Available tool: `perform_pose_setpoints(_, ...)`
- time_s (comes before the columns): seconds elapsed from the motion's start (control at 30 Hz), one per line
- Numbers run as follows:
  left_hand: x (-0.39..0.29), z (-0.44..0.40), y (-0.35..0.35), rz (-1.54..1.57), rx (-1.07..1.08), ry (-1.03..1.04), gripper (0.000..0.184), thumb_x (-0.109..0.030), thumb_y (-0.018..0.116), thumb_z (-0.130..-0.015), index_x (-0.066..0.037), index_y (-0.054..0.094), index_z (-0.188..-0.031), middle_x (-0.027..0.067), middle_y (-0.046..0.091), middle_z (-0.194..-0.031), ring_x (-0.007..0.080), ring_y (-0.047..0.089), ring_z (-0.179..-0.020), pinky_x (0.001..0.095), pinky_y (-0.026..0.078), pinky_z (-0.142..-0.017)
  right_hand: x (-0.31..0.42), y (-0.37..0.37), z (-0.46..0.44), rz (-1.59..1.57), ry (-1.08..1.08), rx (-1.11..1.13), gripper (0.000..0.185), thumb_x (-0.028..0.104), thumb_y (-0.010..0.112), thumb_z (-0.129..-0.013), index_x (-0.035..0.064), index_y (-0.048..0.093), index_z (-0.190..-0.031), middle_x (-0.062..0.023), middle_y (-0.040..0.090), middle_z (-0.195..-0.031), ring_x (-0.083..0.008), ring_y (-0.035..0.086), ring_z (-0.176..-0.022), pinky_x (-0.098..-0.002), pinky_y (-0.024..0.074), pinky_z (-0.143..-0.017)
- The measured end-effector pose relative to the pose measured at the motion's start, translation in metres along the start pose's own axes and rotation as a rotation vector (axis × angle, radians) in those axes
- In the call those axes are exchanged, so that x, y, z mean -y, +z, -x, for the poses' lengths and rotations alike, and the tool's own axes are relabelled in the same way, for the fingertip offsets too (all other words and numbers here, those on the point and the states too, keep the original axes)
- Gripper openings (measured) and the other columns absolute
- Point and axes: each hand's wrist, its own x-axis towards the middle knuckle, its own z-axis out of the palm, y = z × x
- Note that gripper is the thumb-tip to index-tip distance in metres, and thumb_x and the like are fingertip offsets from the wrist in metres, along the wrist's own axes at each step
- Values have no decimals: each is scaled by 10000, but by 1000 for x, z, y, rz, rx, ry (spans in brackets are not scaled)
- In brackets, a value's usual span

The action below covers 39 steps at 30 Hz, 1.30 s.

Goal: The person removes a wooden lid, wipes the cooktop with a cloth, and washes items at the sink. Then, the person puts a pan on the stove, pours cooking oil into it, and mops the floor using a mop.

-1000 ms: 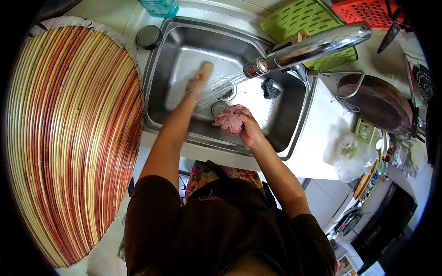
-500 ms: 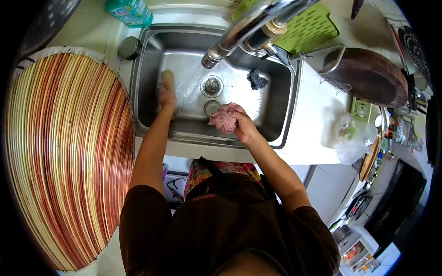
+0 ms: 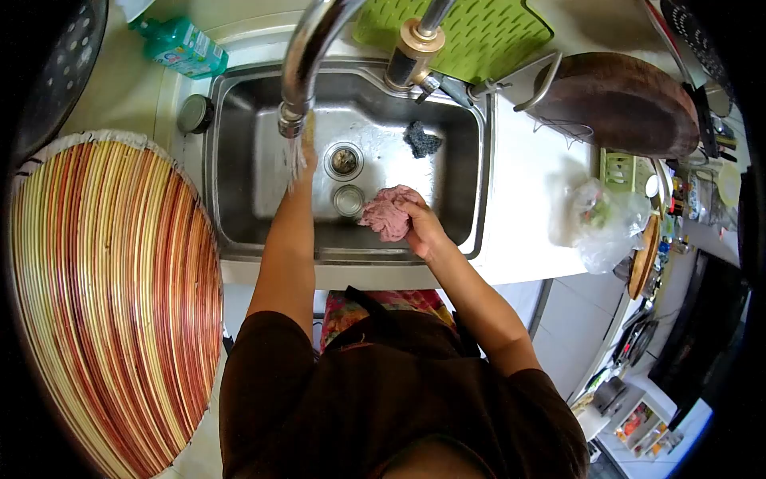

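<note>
The right fingers [image 3: 416, 214] pinch the cloth [image 3: 387, 214], bunched perhaps to keep it compact, just right of the round metal piece [image 3: 348, 200]. Beyond them lies the scourer [image 3: 421, 140]. The left fingers [image 3: 306, 162] sit under the tap [image 3: 298, 76], seemingly so water strikes them; whether they grip the yellowish thing [image 3: 310, 128] just beyond, I cannot tell.

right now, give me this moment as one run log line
left hand: under running faucet, grip unclear | right hand: gripping crumpled pink cloth | sink: dark scouring pad right of drain
</note>
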Motion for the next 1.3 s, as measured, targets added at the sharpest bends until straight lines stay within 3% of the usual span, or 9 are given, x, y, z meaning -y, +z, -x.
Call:
perform_pose_setpoints(0.1,-18,-2,28,-134,-72,370,494,-123,507,-834,-229,489,-1317,99,537,-1251,338,558,-1051,382,438,-943,-3,-21,-1,-38,1,-37,280,56,555,-837,43,512,-1113,-124,602,-1044,-284,603,-1004,-409,502,-885)
perform_pose_setpoints(0.27,-61,32,48,-134,173,679,372,-115,514,-828,-271,648,-1138,16,568,-1230,300,522,-1104,374,387,-983,-1,-46,6,-4,49,-170,310,90,551,-867,54,520,-1173,-129,605,-1118,-290,589,-1047,-433,469,-934)
perform_pose_setpoints(0.47,-88,76,-1,-223,92,823,332,-122,500,-825,-255,684,-1068,-18,582,-1188,250,478,-1141,403,378,-974,18,-59,15,-44,30,-67,302,88,552,-863,27,536,-1158,-138,607,-1127,-286,583,-1066,-419,473,-930)
perform_pose_setpoints(0.63,-109,95,36,-266,88,963,333,-178,479,-857,-286,655,-1118,-16,572,-1190,243,464,-1162,404,357,-995,35,-44,26,-25,24,-6,251,81,528,-862,-5,565,-1096,-171,634,-1052,-310,610,-997,-413,484,-913)
perform_pose_setpoints(0.83,-88,78,31,-286,191,638,308,-250,493,-862,-287,645,-1127,5,552,-1244,243,462,-1183,382,332,-1014,36,-60,24,-21,8,-56,276,59,534,-856,6,532,-1127,-164,615,-1080,-307,603,-1013,-419,485,-910)
perform_pose_setpoints(0.97,-55,117,8,-92,301,818,328,-178,535,-829,-196,643,-1138,64,549,-1229,285,497,-1139,368,404,-988,38,-64,24,-54,6,-84,282,55,546,-858,18,522,-1137,-150,610,-1082,-295,595,-1024,-417,479,-916)
perform_pose_setpoints(1.03,-57,135,12,-353,510,988,297,-200,539,-837,-148,652,-1106,84,542,-1238,305,512,-1121,359,430,-964,30,-67,20,-74,23,-97,283,58,557,-861,28,523,-1140,-143,607,-1090,-288,589,-1033,-417,473,-924)
perform_pose_setpoints(1.23,-21,132,2,-337,683,262,279,-257,540,-892,-159,652,-1129,134,559,-1265,316,560,-1105,417,438,-946,35,-66,14,-38,67,-174,318,56,584,-857,56,523,-1169,-120,589,-1140,-274,573,-1060,-419,462,-939)
perform_pose_setpoints(1.3,16,117,-4,-422,545,251,296,-240,529,-892,-199,641,-1162,143,588,-1218,308,583,-1074,404,449,-926,40,-59,16,-6,56,-189,305,64,568,-859,48,533,-1162,-123,600,-1125,-277,578,-1058,-419,461,-943)
